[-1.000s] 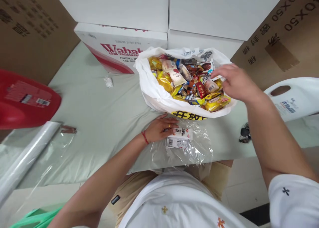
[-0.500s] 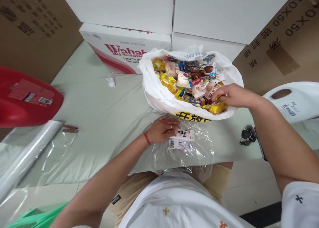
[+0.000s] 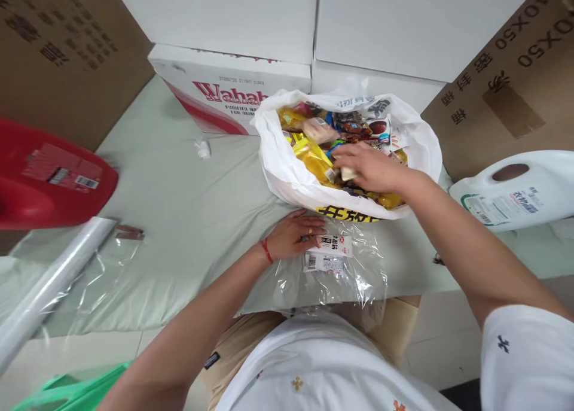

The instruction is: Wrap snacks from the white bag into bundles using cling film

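Note:
My right hand (image 3: 372, 167) reaches into a white plastic bag (image 3: 280, 177) filled with wrapped snacks. Its fingers curl around a small cream-coloured snack packet (image 3: 348, 173), mostly covered by the hand. Yellow snack wrappers (image 3: 311, 158) and a pinkish snack packet (image 3: 318, 130) lie beside the fingers. In front of the bag, my left hand (image 3: 293, 234) rests flat with fingers stretched out on a clear plastic bag (image 3: 363, 279). White printed packets (image 3: 329, 262) show in the clear bag, by the left fingertips.
A red jug (image 3: 58, 171) and a roll of clear film (image 3: 49, 285) lie at left. White boxes (image 3: 228, 79) stand behind, with brown cartons (image 3: 502, 70) at the sides. A white detergent bottle (image 3: 515, 189) lies at right. Crumpled white paper (image 3: 203, 148) rests on the cloth-covered table (image 3: 179, 219).
My right hand has moved left from the right side of the white bag to its middle, closing on a snack packet. My left hand stays in place.

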The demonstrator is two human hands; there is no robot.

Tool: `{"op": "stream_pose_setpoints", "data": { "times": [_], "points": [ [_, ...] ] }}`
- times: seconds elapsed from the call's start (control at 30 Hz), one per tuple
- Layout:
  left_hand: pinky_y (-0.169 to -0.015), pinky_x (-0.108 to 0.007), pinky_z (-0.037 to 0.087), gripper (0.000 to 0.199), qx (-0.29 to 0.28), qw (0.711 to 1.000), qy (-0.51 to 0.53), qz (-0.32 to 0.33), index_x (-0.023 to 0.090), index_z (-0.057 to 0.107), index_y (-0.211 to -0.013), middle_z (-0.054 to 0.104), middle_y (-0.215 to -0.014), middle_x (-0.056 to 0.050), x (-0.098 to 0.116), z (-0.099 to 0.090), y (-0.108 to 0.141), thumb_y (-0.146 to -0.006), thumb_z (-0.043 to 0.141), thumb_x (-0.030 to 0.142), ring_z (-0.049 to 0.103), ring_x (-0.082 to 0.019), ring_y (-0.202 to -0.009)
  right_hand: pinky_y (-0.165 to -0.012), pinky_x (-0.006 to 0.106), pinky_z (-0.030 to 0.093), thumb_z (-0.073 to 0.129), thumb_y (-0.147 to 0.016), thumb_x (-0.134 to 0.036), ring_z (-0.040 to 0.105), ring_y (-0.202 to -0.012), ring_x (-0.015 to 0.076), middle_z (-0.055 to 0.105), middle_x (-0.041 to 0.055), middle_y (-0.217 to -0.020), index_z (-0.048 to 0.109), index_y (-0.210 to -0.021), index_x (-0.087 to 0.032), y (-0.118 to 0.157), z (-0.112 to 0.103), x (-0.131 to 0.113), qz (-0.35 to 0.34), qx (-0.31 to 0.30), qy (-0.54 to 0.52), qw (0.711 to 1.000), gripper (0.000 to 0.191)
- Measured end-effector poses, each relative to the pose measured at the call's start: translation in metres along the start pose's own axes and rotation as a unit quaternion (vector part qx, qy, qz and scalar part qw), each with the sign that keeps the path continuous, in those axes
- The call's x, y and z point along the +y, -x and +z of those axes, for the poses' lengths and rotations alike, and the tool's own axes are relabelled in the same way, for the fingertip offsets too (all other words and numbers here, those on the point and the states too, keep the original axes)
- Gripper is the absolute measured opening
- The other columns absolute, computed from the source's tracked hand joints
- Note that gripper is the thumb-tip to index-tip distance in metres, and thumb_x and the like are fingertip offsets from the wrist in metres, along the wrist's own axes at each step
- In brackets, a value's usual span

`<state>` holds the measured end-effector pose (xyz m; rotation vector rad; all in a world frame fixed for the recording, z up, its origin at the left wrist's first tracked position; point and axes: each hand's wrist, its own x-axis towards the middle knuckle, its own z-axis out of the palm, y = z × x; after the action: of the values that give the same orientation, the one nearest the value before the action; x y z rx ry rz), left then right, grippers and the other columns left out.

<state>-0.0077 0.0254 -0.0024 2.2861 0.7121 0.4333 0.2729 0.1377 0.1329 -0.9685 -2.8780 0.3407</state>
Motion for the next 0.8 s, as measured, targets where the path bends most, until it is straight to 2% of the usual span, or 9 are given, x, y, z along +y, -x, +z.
{"op": "stream_pose_setpoints", "data": {
  "times": [0.07, 0.13, 0.23, 0.3, 0.4, 0.47, 0.57, 0.67, 0.8],
  "points": [
    [-0.131, -0.05, 0.026, 0.038, 0.003, 1.0, -0.001, 0.006, 0.03, 0.074, -0.132, 0.067, -0.149, -0.004, 0.0, 0.0, 0.0, -0.106, 0.052, 0.046, 0.059, -0.024, -0.143, -0.115, 0.052, 0.043, 0.059, -0.089, -0.021, 0.055, -0.139, 0.0318, 0.064, 0.0094, -0.147, 0.072, -0.133, -0.025, 0.037, -0.005, -0.006, -0.007, -0.066, -0.021, 0.998, 0.046],
    [-0.13, -0.051, 0.026, 0.037, 0.004, 1.0, -0.001, 0.009, 0.03, 0.074, -0.132, 0.068, -0.149, -0.004, 0.001, 0.0, 0.0, -0.106, 0.052, 0.046, 0.059, -0.025, -0.143, -0.12, 0.054, 0.04, 0.063, -0.089, -0.026, 0.048, -0.148, 0.034, 0.066, 0.0079, -0.147, 0.07, -0.138, -0.027, 0.069, -0.012, -0.01, -0.004, -0.122, -0.033, 0.992, 0.05],
    [-0.13, -0.051, 0.027, 0.037, 0.007, 1.0, 0.0, 0.015, 0.03, 0.074, -0.133, 0.067, -0.149, -0.005, 0.001, -0.001, 0.0, -0.107, 0.052, 0.045, 0.059, -0.025, -0.143, -0.12, 0.052, 0.041, 0.07, -0.088, -0.041, 0.041, -0.154, 0.0358, 0.057, 0.0066, -0.158, 0.06, -0.152, -0.03, 0.088, -0.026, -0.002, 0.017, -0.143, -0.07, 0.987, 0.066],
    [-0.13, -0.051, 0.027, 0.037, 0.008, 1.0, 0.0, 0.018, 0.03, 0.073, -0.133, 0.067, -0.149, -0.005, 0.001, 0.0, 0.0, -0.107, 0.052, 0.044, 0.059, -0.024, -0.143, -0.114, 0.049, 0.047, 0.067, -0.092, -0.048, 0.053, -0.145, 0.0338, 0.058, 0.0051, -0.156, 0.058, -0.153, -0.032, 0.076, -0.035, 0.015, 0.068, -0.099, -0.087, 0.989, 0.064],
    [-0.129, -0.05, 0.027, 0.037, 0.006, 1.0, 0.001, 0.022, 0.029, 0.074, -0.132, 0.068, -0.148, -0.005, 0.0, 0.0, 0.001, -0.107, 0.051, 0.045, 0.06, -0.024, -0.142, -0.1, 0.045, 0.054, 0.054, -0.1, -0.046, 0.069, -0.113, 0.0294, 0.074, 0.0079, -0.13, 0.071, -0.136, -0.027, 0.03, -0.035, 0.047, 0.202, 0.007, -0.034, 0.979, 0.044],
    [-0.129, -0.05, 0.027, 0.037, 0.007, 1.0, 0.003, 0.021, 0.028, 0.074, -0.132, 0.068, -0.148, -0.005, -0.001, 0.0, 0.001, -0.107, 0.051, 0.045, 0.06, -0.024, -0.142, -0.092, 0.041, 0.053, 0.059, -0.096, -0.04, 0.07, -0.099, 0.0277, 0.077, 0.0104, -0.113, 0.075, -0.126, -0.022, -0.006, -0.023, 0.064, 0.235, -0.013, 0.014, 0.972, 0.038],
    [-0.129, -0.05, 0.027, 0.038, 0.01, 1.0, 0.002, 0.021, 0.028, 0.074, -0.132, 0.069, -0.147, -0.006, -0.001, 0.0, 0.001, -0.107, 0.052, 0.046, 0.06, -0.024, -0.142, -0.085, 0.038, 0.051, 0.078, -0.082, -0.033, 0.067, -0.095, 0.028, 0.076, 0.0136, -0.108, 0.069, -0.133, -0.017, -0.039, 0.002, 0.074, 0.228, -0.067, 0.088, 0.967, 0.055],
    [-0.129, -0.05, 0.026, 0.037, 0.011, 1.0, 0.0, 0.027, 0.029, 0.074, -0.132, 0.068, -0.148, -0.006, -0.001, 0.001, 0.002, -0.107, 0.053, 0.046, 0.06, -0.024, -0.142, -0.082, 0.038, 0.049, 0.077, -0.083, -0.03, 0.064, -0.097, 0.0289, 0.073, 0.0156, -0.106, 0.069, -0.129, -0.014, -0.038, 0.013, 0.072, 0.229, -0.06, 0.156, 0.959, 0.049],
    [-0.13, -0.051, 0.024, 0.036, 0.002, 0.999, -0.001, 0.034, 0.03, 0.074, -0.132, 0.069, -0.147, -0.005, -0.003, 0.001, 0.002, -0.105, 0.055, 0.046, 0.059, -0.025, -0.143, -0.093, 0.045, 0.048, 0.063, -0.097, -0.031, 0.058, -0.11, 0.0317, 0.071, 0.0166, -0.108, 0.073, -0.107, -0.012, 0.002, -0.016, 0.059, 0.248, 0.044, 0.181, 0.951, 0.023]
  ]
}}
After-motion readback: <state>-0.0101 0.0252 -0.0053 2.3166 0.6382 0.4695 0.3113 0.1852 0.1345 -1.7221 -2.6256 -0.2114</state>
